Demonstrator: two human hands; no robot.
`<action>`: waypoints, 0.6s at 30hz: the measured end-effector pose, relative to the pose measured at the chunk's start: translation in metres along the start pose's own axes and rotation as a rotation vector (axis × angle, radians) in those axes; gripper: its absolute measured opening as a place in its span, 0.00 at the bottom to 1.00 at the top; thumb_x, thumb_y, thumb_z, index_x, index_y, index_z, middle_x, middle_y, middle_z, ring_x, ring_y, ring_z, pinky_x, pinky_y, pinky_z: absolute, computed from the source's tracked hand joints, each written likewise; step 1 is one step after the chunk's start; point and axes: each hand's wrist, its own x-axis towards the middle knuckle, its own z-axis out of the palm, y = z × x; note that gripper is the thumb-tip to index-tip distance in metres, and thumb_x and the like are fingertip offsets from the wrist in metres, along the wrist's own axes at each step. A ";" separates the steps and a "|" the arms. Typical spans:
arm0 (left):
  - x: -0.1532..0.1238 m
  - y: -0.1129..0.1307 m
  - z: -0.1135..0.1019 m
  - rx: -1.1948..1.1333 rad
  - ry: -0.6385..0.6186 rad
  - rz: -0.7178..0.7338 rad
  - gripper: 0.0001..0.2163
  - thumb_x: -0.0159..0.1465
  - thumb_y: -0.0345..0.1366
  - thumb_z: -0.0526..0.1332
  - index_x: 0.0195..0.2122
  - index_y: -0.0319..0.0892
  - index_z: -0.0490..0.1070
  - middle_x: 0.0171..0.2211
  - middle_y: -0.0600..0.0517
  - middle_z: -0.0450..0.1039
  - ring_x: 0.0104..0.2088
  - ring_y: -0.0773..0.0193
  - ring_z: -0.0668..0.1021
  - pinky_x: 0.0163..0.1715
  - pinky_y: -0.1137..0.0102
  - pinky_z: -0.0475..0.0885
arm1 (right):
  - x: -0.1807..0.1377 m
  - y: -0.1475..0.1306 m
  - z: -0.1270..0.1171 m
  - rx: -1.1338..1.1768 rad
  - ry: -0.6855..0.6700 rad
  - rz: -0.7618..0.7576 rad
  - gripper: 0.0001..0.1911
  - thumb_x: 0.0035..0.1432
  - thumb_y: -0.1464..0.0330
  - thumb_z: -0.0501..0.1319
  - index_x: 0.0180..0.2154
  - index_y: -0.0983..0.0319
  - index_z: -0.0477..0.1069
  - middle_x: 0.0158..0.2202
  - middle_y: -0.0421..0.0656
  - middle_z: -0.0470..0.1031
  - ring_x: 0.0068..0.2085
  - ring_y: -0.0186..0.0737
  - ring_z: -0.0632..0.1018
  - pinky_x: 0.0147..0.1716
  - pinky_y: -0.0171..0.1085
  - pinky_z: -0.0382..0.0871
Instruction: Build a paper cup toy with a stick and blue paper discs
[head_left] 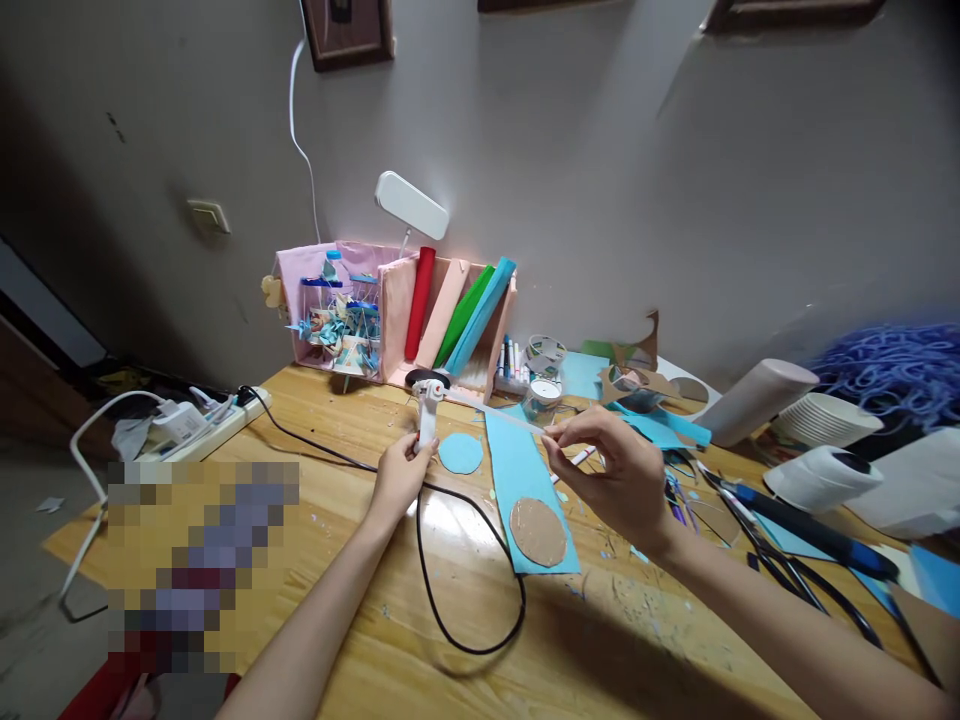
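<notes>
My left hand (pixel 403 478) is closed around the handle of a white hot glue gun (pixel 428 405), held above the table. A thin translucent glue stick (pixel 504 413) runs from the gun out to the right. Its far end is pinched between the thumb and fingers of my right hand (pixel 611 475). Below lies a light-blue strip (pixel 504 470) with a brown cardboard disc (pixel 538 532) on its near end. A light-blue disc (pixel 460 454) rests beside the strip, close to my left hand. The black cord (pixel 480 652) loops over the table in front.
A pink box (pixel 330 365) with colored rolls stands against the wall. Tape (pixel 546 352), markers and cardboard scraps lie at the back. At right are scissors (pixel 780 560), a white thread spool (pixel 817 482) and blue yarn (pixel 892 375). A power strip (pixel 217 425) sits at left.
</notes>
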 end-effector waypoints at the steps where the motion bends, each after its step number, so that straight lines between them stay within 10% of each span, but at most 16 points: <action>1: 0.000 0.001 0.000 0.001 -0.004 0.004 0.16 0.55 0.46 0.58 0.30 0.36 0.73 0.27 0.50 0.74 0.30 0.61 0.74 0.31 0.71 0.66 | 0.000 0.001 0.001 -0.013 -0.003 -0.006 0.09 0.49 0.78 0.62 0.30 0.60 0.66 0.28 0.40 0.71 0.32 0.35 0.77 0.28 0.35 0.75; 18: -0.002 0.002 0.000 0.025 0.010 0.009 0.15 0.55 0.45 0.58 0.30 0.36 0.73 0.27 0.51 0.73 0.29 0.63 0.72 0.29 0.72 0.64 | 0.007 -0.004 0.002 -0.123 -0.072 -0.045 0.09 0.52 0.76 0.61 0.26 0.60 0.63 0.24 0.38 0.69 0.31 0.36 0.78 0.26 0.33 0.71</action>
